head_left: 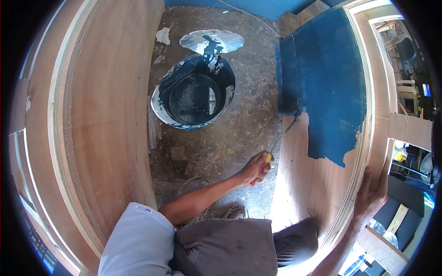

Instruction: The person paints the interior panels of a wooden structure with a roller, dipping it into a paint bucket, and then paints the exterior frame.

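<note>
My left hand [258, 169] is closed around the red and yellow handle of a paint roller [284, 131]. The roller's thin metal rod runs up to a dark head, which touches the right wooden panel [294, 184] at the border of the blue paint [329, 87]. Bare wood shows below the ragged paint edge. My right hand [372, 195] rests on the outer edge of that panel, fingers stretched out, holding no tool. A paint bucket [159, 108] with dark blue paint inside stands on the floor between the two panels.
A paint-smeared lid or sheet [232, 40] lies behind the bucket. A bare wooden panel [106, 101] rises on the left. A blue wall [258, 8] closes off the back. A crumpled white scrap [163, 36] lies on the stained concrete floor [207, 152].
</note>
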Demonstrator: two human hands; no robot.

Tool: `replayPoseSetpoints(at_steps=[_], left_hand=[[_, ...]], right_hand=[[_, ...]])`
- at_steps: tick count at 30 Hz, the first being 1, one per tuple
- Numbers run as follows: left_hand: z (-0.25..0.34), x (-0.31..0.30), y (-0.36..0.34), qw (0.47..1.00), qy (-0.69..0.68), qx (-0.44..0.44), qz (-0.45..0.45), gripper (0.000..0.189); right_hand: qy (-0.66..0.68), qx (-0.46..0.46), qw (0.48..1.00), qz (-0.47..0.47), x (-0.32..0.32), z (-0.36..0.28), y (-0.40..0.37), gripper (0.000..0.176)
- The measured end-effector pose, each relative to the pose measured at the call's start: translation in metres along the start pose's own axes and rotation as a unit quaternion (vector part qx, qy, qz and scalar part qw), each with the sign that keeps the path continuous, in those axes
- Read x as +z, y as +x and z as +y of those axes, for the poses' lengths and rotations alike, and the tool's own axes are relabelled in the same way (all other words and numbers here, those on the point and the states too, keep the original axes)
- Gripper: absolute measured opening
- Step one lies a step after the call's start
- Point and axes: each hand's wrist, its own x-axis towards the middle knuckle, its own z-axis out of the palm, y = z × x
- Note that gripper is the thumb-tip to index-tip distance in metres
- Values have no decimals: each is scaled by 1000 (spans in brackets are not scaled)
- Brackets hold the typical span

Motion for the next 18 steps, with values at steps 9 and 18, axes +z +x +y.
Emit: replayPoseSetpoints(at_steps=[9,18], left_hand=[[57,41,26,991,94,42,82,47],[-10,53,-39,997,25,-36,56,47]], right_hand=[[-34,-21,999,4,0,-1,-1,53],[0,17,1000,-6,-1,-7,-2,53]])
